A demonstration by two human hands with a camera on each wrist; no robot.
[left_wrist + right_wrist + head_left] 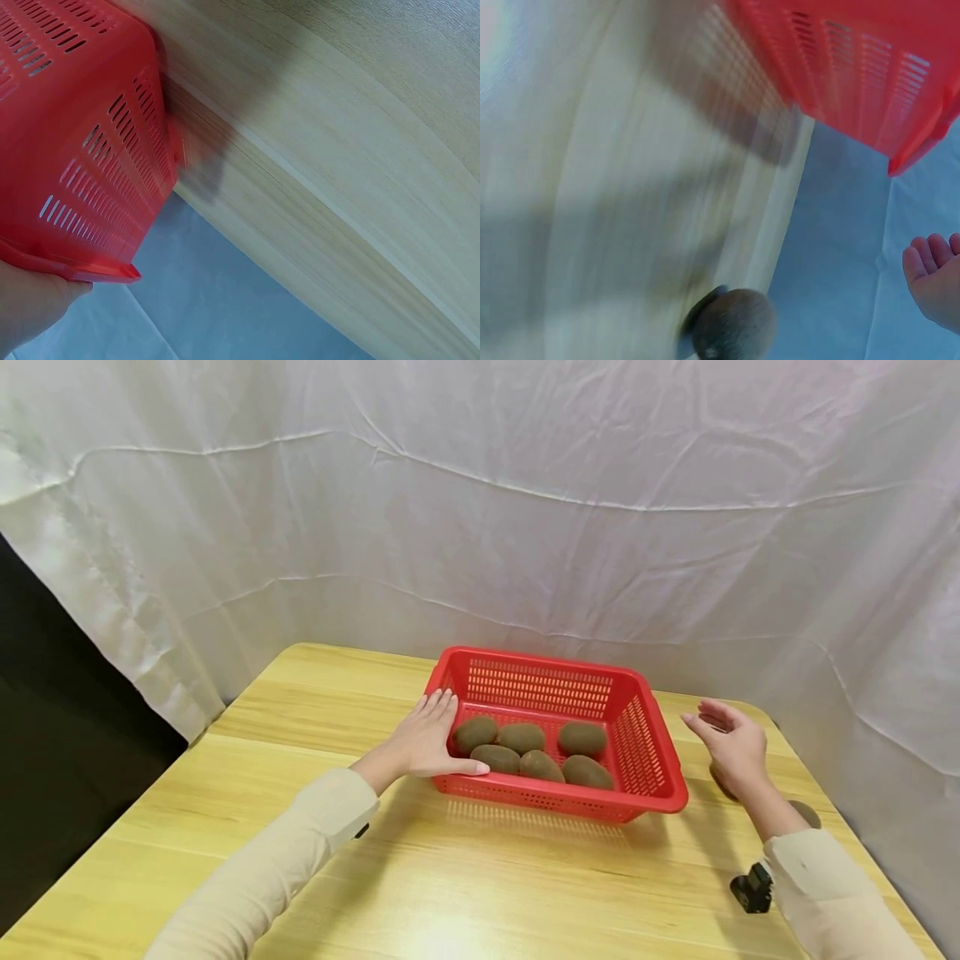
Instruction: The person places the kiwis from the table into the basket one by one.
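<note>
A red plastic basket (660, 727) with slotted walls stands on the table, several brown kiwis (582, 739) lying inside it. Over its left front corner rests my left hand (427, 739), fingers straight on the rim and thumb along the front edge. In the left wrist view, part of that hand (34, 304) touches the basket's rim (97, 271). To the right of the basket hovers my right hand (735, 752), empty, its fingers loosely bent. Partly behind that hand and forearm, two more kiwis (805, 813) lie on the table; one kiwi (735, 326) shows in the right wrist view.
The wooden table (450, 885) ends at a back edge just beyond the basket. A pale curtain (487, 527) hangs behind it and along the right side. On the right sleeve sits a small black device (752, 887). Dark space (67, 710) lies off the left edge.
</note>
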